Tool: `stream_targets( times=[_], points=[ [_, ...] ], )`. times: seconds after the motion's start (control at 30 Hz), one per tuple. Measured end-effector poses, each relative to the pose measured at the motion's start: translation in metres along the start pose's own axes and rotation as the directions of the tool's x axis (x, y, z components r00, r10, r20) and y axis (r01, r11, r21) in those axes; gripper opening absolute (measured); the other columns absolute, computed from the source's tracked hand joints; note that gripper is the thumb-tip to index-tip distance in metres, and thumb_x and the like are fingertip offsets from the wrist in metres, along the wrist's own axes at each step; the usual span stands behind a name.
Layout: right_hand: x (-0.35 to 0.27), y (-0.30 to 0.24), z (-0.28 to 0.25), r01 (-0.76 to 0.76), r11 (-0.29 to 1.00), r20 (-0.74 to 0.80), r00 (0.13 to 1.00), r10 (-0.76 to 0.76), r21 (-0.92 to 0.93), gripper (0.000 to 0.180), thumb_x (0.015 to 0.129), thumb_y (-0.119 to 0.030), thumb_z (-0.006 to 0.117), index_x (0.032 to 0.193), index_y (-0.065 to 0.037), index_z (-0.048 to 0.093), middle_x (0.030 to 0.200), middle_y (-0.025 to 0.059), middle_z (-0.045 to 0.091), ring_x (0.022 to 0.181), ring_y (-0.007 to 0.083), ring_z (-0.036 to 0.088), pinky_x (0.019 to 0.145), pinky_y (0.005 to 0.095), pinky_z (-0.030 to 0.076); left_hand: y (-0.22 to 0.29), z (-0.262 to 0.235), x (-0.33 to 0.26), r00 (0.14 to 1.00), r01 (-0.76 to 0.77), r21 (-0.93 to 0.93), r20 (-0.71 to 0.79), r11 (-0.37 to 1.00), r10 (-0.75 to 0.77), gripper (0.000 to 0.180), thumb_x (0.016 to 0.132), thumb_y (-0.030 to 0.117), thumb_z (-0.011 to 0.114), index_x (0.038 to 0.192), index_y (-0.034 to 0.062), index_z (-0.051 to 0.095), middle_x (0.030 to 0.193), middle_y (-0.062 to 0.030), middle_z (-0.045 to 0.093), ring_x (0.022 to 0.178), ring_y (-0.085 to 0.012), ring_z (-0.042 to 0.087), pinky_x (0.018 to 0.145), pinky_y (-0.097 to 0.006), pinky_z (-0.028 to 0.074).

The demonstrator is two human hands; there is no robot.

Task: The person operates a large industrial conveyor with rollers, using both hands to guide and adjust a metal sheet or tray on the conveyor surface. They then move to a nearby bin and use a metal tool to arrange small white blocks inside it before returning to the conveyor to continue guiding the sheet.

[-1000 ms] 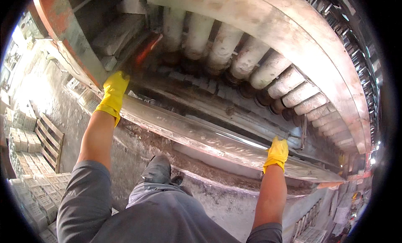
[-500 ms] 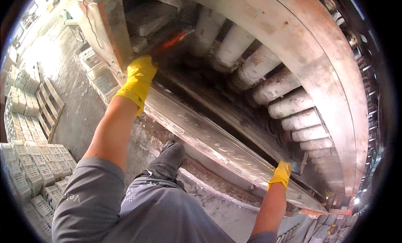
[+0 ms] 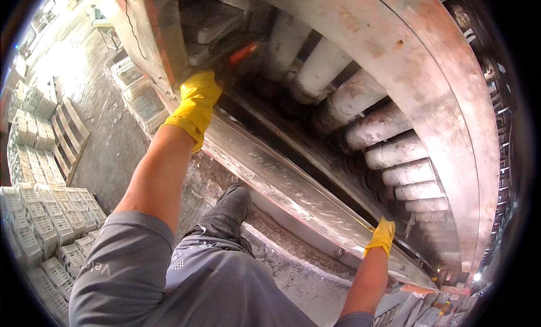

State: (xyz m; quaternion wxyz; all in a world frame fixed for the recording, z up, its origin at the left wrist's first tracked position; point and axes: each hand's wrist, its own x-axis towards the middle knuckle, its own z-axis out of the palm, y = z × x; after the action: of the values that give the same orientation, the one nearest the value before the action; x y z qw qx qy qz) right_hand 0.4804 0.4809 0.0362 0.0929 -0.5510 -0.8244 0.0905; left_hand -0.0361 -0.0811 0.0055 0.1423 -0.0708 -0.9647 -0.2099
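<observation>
A long, scuffed metal panel (image 3: 282, 172) runs slantwise across the middle, from upper left to lower right. My left hand (image 3: 198, 94), in a yellow rubber glove, is closed over its upper edge beside a metal post. Farther down, at the right, my gloved right hand (image 3: 383, 235) is closed over the same edge. The fingertips of both hands are hidden beyond it. Behind the panel lies a dark gap, with a row of thick pale rollers (image 3: 360, 96) past it.
A broad curved metal beam (image 3: 389, 48) arches over the rollers. The post (image 3: 152, 34) rises at upper left. White plastic crates (image 3: 51, 214) are stacked on the left, near a wooden pallet (image 3: 73, 132); two more crates (image 3: 145, 104) stand by the post. My foot (image 3: 234, 200) is below the panel.
The view has shifted slightly, so most things sit a little farther right in the picture. Both hands keep their places on the panel's edge.
</observation>
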Motion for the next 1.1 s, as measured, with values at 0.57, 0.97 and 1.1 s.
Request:
stream_targets(
  times=[0.57,0.97,1.1],
  points=[
    [-0.022,0.036,0.017,-0.065,0.997,-0.041,0.997,0.066,0.037,0.050,0.103,-0.038,0.062,0.120,0.009,0.066,0.123,0.0344,0.072,0.110,0.0514,0.071,0.095,0.0548,0.054,0.010,0.012,-0.042,0.997,-0.056,0.072,-0.041,0.996,0.059,0.044,0.097,0.051,0.071,0.109,0.0087,0.075,0.109,-0.0204,0.078,0.105,-0.0450,0.073,0.089,-0.055,0.058],
    [-0.011,0.072,0.042,0.094,0.990,-0.093,0.992,-0.085,0.105,0.051,0.103,-0.037,0.060,0.118,0.011,0.065,0.115,0.0321,0.074,0.091,0.0425,0.078,0.076,0.0485,0.062,0.014,0.017,-0.049,0.997,-0.064,0.111,-0.031,0.992,0.068,0.044,0.095,0.051,0.074,0.106,0.0077,0.075,0.110,-0.0197,0.078,0.104,-0.0444,0.073,0.088,-0.055,0.057],
    [-0.009,0.071,0.042,0.111,0.994,-0.085,0.990,-0.113,-0.023,0.051,0.103,-0.038,0.060,0.117,0.011,0.065,0.116,0.0334,0.074,0.092,0.0439,0.077,0.079,0.0495,0.062,0.013,0.020,-0.047,0.996,-0.067,0.109,-0.049,0.992,0.073,0.045,0.094,0.052,0.074,0.105,0.0087,0.077,0.108,-0.0180,0.079,0.104,-0.0427,0.074,0.089,-0.055,0.058]
  ],
)
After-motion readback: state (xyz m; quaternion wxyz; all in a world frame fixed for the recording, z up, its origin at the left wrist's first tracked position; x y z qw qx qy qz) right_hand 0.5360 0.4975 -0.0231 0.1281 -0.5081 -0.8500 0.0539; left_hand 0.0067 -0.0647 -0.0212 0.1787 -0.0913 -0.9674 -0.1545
